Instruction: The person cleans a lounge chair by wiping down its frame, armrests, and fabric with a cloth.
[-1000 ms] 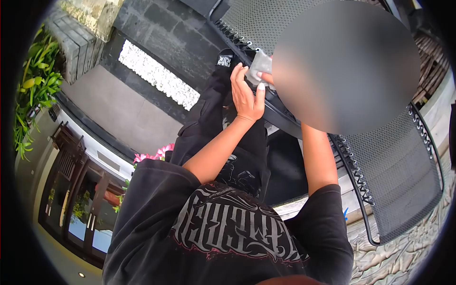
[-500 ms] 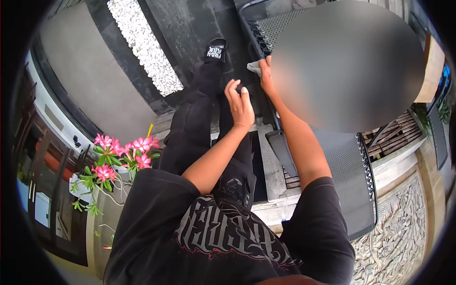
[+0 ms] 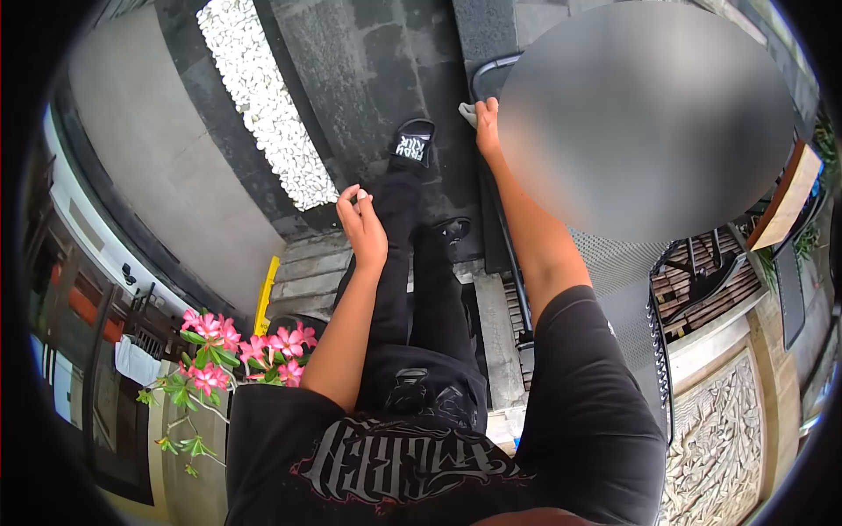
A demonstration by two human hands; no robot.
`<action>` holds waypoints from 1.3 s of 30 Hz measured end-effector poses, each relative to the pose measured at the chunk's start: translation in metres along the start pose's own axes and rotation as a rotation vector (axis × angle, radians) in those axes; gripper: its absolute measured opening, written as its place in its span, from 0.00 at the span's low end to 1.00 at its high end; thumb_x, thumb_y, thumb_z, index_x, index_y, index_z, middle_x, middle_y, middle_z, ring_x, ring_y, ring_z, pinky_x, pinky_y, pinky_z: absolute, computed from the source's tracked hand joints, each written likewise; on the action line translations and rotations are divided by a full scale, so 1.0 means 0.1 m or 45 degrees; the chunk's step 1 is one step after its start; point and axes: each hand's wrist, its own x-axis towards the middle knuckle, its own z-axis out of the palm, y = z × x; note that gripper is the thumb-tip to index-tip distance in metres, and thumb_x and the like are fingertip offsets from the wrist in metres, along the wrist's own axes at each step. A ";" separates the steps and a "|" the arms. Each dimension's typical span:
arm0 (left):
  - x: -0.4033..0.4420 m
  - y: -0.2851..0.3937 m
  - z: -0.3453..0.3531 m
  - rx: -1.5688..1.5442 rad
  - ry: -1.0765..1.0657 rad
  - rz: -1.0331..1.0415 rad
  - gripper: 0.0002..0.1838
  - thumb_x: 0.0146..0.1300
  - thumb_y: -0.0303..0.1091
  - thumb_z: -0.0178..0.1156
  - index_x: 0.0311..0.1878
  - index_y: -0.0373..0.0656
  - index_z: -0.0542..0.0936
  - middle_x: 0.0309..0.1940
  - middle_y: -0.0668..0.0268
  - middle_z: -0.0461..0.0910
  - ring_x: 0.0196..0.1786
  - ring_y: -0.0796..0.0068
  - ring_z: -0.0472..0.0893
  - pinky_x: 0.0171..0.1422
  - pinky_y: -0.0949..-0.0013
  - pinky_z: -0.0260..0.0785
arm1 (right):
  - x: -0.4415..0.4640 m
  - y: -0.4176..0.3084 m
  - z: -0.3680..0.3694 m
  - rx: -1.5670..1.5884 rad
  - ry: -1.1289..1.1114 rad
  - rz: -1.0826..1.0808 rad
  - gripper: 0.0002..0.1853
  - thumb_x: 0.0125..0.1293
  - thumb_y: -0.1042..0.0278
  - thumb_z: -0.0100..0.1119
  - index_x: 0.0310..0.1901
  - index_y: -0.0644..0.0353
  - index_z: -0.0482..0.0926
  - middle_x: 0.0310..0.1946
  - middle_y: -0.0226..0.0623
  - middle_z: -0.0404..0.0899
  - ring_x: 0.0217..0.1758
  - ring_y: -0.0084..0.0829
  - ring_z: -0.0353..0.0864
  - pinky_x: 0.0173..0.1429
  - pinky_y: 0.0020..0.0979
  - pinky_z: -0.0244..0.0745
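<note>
My right hand (image 3: 488, 127) is closed on a grey cloth (image 3: 468, 114), whose end sticks out past the fingers. It is beside the dark metal frame (image 3: 493, 68) of a mesh lounge chair (image 3: 618, 263). A blurred oval covers much of the chair and the area beside my right forearm. My left hand (image 3: 365, 235) is raised over my dark trouser leg, its fingers loosely bent and apart. Nothing shows in it.
Pink flowers (image 3: 210, 329) on a potted plant stand near my left arm, by a yellow sign (image 3: 267, 294). White pebbles (image 3: 263, 105) fill a strip in the dark tiled floor (image 3: 360, 70). A carved stone panel (image 3: 719, 430) is at lower right.
My left hand has moved left and down in the view, away from my right hand. My right hand keeps the cloth. The view has shifted, with my feet appearing lower.
</note>
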 end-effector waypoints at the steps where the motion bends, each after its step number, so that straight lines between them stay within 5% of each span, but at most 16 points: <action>1: 0.04 0.01 0.01 0.010 0.000 0.001 0.17 0.81 0.38 0.50 0.60 0.34 0.73 0.56 0.54 0.73 0.51 0.65 0.82 0.59 0.62 0.71 | 0.09 -0.01 0.03 0.030 0.006 0.009 0.15 0.63 0.72 0.63 0.52 0.49 0.78 0.54 0.33 0.75 0.59 0.46 0.76 0.60 0.44 0.78; 11: -0.19 -0.01 0.07 0.156 -0.200 0.123 0.19 0.81 0.45 0.49 0.63 0.41 0.73 0.55 0.61 0.77 0.51 0.69 0.83 0.51 0.67 0.73 | -0.71 0.13 -0.25 0.266 0.025 0.023 0.11 0.63 0.72 0.60 0.46 0.50 0.83 0.52 0.36 0.76 0.59 0.48 0.77 0.58 0.48 0.81; 12: -0.25 0.04 0.06 0.163 -0.230 0.150 0.19 0.81 0.45 0.50 0.62 0.40 0.73 0.54 0.60 0.77 0.51 0.69 0.84 0.51 0.68 0.73 | -0.88 0.15 -0.37 0.167 -0.012 0.019 0.10 0.67 0.66 0.57 0.46 0.48 0.86 0.54 0.35 0.76 0.60 0.45 0.77 0.57 0.43 0.83; 17: -0.63 0.46 0.03 0.204 -0.367 0.365 0.18 0.82 0.41 0.49 0.61 0.35 0.73 0.56 0.55 0.74 0.49 0.66 0.84 0.57 0.65 0.77 | -1.84 0.40 -0.71 0.413 -0.105 0.099 0.15 0.58 0.75 0.63 0.47 0.49 0.87 0.54 0.36 0.76 0.60 0.51 0.77 0.59 0.47 0.83; 25: -1.53 0.76 -0.09 0.359 -0.697 0.692 0.15 0.80 0.40 0.54 0.52 0.35 0.78 0.46 0.59 0.82 0.44 0.70 0.85 0.53 0.68 0.77 | -3.35 1.29 -1.23 1.008 -0.342 0.223 0.24 0.51 0.60 0.73 0.52 0.54 0.87 0.54 0.47 0.82 0.57 0.53 0.83 0.62 0.45 0.79; 31: -2.40 0.57 -0.12 0.389 -1.057 0.637 0.14 0.79 0.40 0.55 0.51 0.39 0.80 0.44 0.65 0.84 0.42 0.76 0.85 0.48 0.72 0.75 | -5.04 1.08 -1.42 1.075 0.866 0.302 0.21 0.58 0.62 0.69 0.53 0.59 0.83 0.49 0.46 0.80 0.55 0.51 0.80 0.59 0.46 0.77; 35: -2.89 0.47 -0.04 0.399 -1.109 0.441 0.19 0.81 0.47 0.51 0.60 0.43 0.79 0.50 0.67 0.83 0.48 0.78 0.82 0.49 0.72 0.73 | -5.57 0.37 -1.05 1.002 0.912 0.122 0.28 0.53 0.69 0.70 0.58 0.55 0.80 0.62 0.39 0.73 0.64 0.46 0.74 0.63 0.45 0.74; 37: -3.07 0.46 0.00 0.490 -1.081 0.477 0.21 0.80 0.45 0.52 0.62 0.38 0.79 0.53 0.60 0.84 0.51 0.74 0.82 0.57 0.69 0.74 | -5.59 0.13 -0.66 0.920 0.877 0.297 0.29 0.57 0.74 0.65 0.63 0.52 0.79 0.67 0.34 0.72 0.70 0.47 0.70 0.65 0.45 0.71; 39: -2.83 0.20 0.09 0.659 -1.064 0.734 0.24 0.79 0.49 0.53 0.67 0.44 0.78 0.54 0.67 0.82 0.50 0.79 0.80 0.51 0.71 0.72 | -5.66 0.06 -0.37 0.857 0.971 0.441 0.30 0.59 0.75 0.64 0.65 0.50 0.78 0.70 0.33 0.71 0.73 0.47 0.68 0.64 0.45 0.70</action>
